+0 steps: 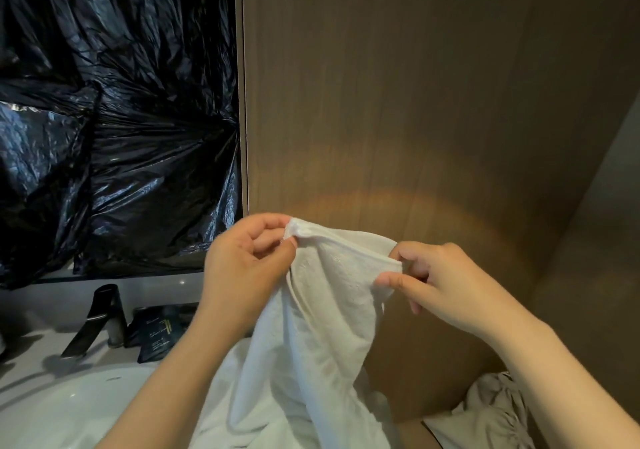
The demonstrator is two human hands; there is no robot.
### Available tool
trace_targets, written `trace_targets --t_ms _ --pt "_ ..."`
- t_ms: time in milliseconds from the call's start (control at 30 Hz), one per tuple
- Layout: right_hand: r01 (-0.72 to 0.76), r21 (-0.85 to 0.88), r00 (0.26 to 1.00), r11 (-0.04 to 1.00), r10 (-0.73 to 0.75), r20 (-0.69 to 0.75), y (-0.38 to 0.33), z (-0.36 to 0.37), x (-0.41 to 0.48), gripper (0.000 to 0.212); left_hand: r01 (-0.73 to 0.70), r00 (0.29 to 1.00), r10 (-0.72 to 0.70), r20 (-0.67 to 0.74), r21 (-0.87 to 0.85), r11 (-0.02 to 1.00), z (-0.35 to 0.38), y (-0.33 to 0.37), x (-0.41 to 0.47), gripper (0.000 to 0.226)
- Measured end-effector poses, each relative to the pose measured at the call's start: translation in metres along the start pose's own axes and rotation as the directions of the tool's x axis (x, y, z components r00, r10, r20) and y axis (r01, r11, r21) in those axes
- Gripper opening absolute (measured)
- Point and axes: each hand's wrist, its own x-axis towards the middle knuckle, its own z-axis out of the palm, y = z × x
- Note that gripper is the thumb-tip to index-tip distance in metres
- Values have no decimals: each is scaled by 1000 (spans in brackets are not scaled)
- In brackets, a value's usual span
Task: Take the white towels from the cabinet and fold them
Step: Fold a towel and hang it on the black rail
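A white towel (322, 327) hangs in front of me, its top edge held up and the rest draping down out of the frame's bottom. My left hand (242, 268) pinches the towel's upper left corner between thumb and fingers. A short way to the right, my right hand (436, 285) pinches the same top edge with curled fingers. Both hands are raised before a brown wooden cabinet panel (415, 102). The towel's lower part is bunched and hidden below.
Crinkled black plastic sheeting (114, 119) covers the wall at left. Below it are a white basin (69, 403), a black faucet (100, 320) and a dark packet (159, 334). A crumpled pale cloth (491, 410) lies at the lower right.
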Motion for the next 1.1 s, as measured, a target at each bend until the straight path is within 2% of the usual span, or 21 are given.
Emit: trace_targets --t_ms 133,300,467,600,800,900,1000,1100 --pt "0 -128 1000 992 0 -1 10 -20 6 41 -40 998 44 -55 67 997 -14 3 27 17" --pt "57 -257 982 965 -100 -160 -4 -53 30 27 -71 993 79 -92 79 994 -21 13 55 16" --pt "46 -116 974 992 -71 -214 -10 -66 47 25 -98 990 102 -98 45 994 -29 18 61 18" --pt "57 62 964 996 -39 -262 -7 -60 56 24 -129 986 135 -101 61 990 -33 19 61 16" --pt "78 262 941 962 16 -339 -6 -47 58 6 -125 989 126 -83 13 992 -33 22 62 16" --pt "36 376 924 926 112 -365 -5 -43 55 20 -66 995 59 -86 -84 994 -32 22 61 17" --pt "-12 265 946 964 96 -308 -7 -38 51 40 -49 997 40 -69 -131 990 -26 24 56 15" --pt "27 169 965 985 19 -262 -20 -34 53 58 -72 997 70 -23 -109 991 -12 29 49 17"
